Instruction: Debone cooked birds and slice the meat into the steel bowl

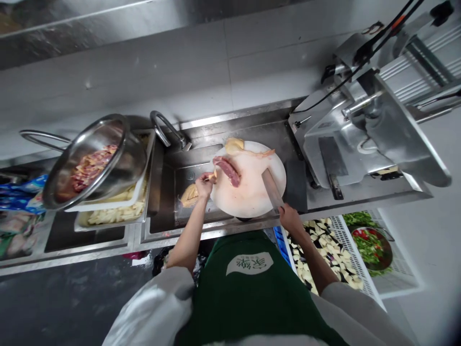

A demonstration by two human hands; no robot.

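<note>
My right hand (291,218) grips the handle of a cleaver (272,187), whose blade lies over the right part of a round white cutting board (252,204). At the board's left edge, my left hand (204,185) is closed on a small pale-yellow piece (213,176), perhaps skin or fat. Just right of that hand lies a long strip of raw red meat (227,171). Along the board's far edge are a pale-yellow lump of poultry skin (234,145) and a thin pinkish strip. Another yellowish piece of skin (189,196) sits in the sink below my left hand.
The board rests over a steel sink (182,173) with a faucet (167,129). To the left, a steel bowl (137,158) of cut meat stands on stacked trays. At right are a slicing machine (389,125) and a second cleaver (333,156). Vegetable crates (340,226) stand below.
</note>
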